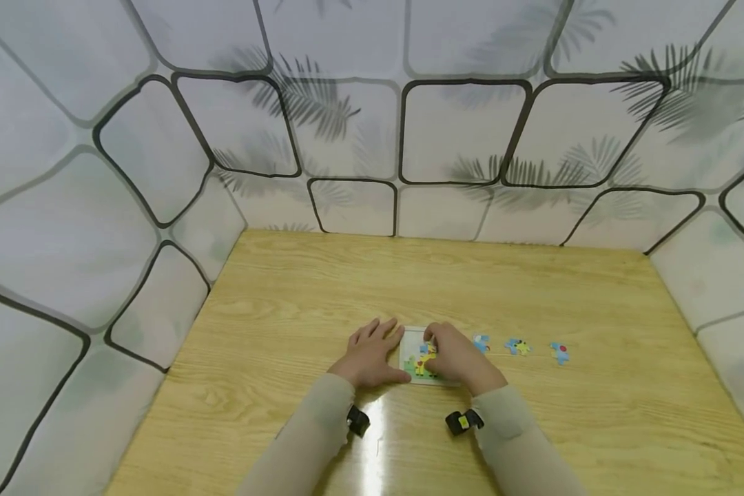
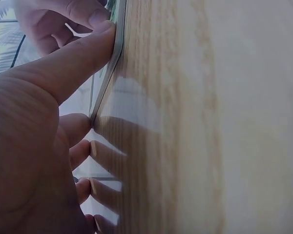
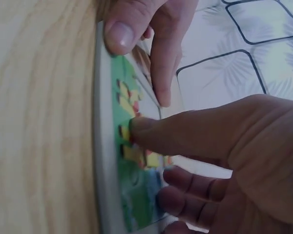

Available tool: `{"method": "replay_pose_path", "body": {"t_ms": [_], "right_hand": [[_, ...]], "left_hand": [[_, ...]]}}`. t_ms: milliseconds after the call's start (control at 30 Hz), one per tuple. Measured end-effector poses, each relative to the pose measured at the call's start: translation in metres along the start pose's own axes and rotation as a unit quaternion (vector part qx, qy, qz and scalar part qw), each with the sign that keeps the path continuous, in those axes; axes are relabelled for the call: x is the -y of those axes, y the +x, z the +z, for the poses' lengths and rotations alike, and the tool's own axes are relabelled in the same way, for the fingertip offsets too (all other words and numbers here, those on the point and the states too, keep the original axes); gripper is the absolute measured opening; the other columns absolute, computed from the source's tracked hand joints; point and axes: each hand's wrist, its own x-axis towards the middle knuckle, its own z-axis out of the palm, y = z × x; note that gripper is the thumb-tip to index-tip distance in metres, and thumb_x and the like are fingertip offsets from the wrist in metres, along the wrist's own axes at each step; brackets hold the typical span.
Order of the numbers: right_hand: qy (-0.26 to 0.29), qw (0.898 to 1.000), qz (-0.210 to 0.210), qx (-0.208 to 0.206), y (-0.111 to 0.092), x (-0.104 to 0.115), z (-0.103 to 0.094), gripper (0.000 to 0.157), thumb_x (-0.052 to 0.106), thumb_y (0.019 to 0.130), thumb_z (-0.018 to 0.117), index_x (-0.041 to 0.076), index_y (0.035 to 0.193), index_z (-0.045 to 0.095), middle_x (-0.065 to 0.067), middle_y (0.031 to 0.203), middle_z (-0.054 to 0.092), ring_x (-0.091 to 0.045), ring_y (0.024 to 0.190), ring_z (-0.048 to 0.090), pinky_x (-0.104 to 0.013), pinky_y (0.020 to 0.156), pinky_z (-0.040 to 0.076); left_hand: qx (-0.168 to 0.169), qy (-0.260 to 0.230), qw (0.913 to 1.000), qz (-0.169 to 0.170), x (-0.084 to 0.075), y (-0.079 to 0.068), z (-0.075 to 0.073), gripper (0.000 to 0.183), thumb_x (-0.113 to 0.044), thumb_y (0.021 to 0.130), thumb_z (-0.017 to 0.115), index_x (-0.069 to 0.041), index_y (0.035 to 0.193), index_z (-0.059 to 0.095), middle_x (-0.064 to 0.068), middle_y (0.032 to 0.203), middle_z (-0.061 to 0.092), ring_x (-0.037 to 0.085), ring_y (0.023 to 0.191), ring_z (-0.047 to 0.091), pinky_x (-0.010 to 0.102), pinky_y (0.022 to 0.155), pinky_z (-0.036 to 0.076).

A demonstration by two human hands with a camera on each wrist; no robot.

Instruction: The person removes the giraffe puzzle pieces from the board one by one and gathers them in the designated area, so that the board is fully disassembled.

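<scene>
A small jigsaw puzzle in a pale tray lies on the table, with a yellow giraffe picture on green. My left hand spreads along its left side, thumb on the near rim and index fingertip at the far left corner. Over the right part of the tray, my right hand curls its fingers and thumb. It pinches a yellow-and-red puzzle piece at the giraffe picture, partly hidden by the thumb. Close to the right of this hand lies a loose blue-and-white puzzle piece.
Two more loose puzzle pieces lie farther right: a blue one with yellow and a blue one with a red spot. The wood-grain table is bordered by patterned fabric walls at the back and sides.
</scene>
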Motion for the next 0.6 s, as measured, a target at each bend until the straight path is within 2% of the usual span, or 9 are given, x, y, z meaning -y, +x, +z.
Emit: {"method": "replay_pose_path", "body": {"t_ms": [200,333,433,600], "right_hand": [[0.021,0.999,-0.018,-0.033,-0.006,-0.006,0.006,0.038,0.01,0.083,0.078,0.01,0.118,0.062,-0.007,0.104,0.06,-0.022,0.089,0.057,-0.044,0.08,0.051],[0.049,0.996,-0.053,-0.055,-0.01,-0.014,0.009,0.032,0.005,0.088,0.072,0.012,0.119,0.065,-0.003,0.099,0.062,-0.016,0.082,0.055,-0.038,0.073,0.049],[0.077,0.991,-0.072,-0.08,-0.014,-0.021,0.011,0.026,0.005,0.093,0.068,0.015,0.118,0.069,0.001,0.096,0.065,-0.012,0.082,0.058,-0.037,0.074,0.051],[0.117,0.985,-0.045,-0.114,-0.022,-0.027,0.008,0.025,0.013,0.097,0.067,0.017,0.121,0.071,0.002,0.098,0.068,-0.013,0.084,0.062,-0.036,0.075,0.052]], "left_hand": [[0.002,0.002,1.0,-0.002,0.001,0.001,0.001,0.096,-0.063,0.086,0.069,-0.022,0.161,0.026,-0.001,0.169,0.015,0.031,0.155,0.006,0.052,0.121,0.009],[0.0,0.003,1.0,-0.002,0.001,0.002,0.002,0.097,-0.063,0.085,0.07,-0.022,0.161,0.026,-0.001,0.169,0.015,0.032,0.154,0.006,0.052,0.121,0.009],[-0.001,0.002,1.0,-0.002,0.001,0.002,0.002,0.097,-0.063,0.085,0.07,-0.022,0.161,0.026,-0.001,0.169,0.015,0.032,0.154,0.006,0.052,0.121,0.01],[-0.002,0.004,1.0,-0.001,0.001,0.002,0.002,0.098,-0.063,0.085,0.07,-0.022,0.161,0.026,-0.001,0.169,0.016,0.032,0.154,0.007,0.051,0.121,0.01]]}}
